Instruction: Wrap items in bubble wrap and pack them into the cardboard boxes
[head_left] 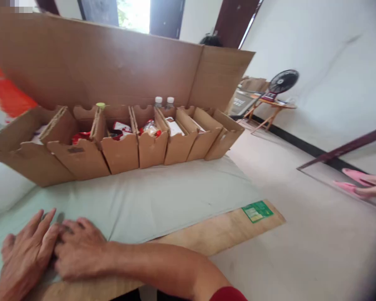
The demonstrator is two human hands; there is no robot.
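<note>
At the lower left, my left hand (28,251) lies on a pale green cloth (163,194) with its fingers stretched out and apart. My right hand (81,251) reaches across from the right and rests on the same cloth, palm down, against the left hand's fingers. Its fingers are slightly bent and a little blurred. Nothing shows in either hand, though the undersides of both are hidden. Beyond them stands a row of several open cardboard bins (120,154), holding red and white packets (123,128) and a clear wrapped item (150,127).
A tall cardboard panel (128,62) rises behind the bins, with two white-capped bottles (158,100) before it. The wooden board edge (213,234) bears a green label (257,211). A fan (282,81) stands on a small table. At right are a person's feet in pink slippers (354,175).
</note>
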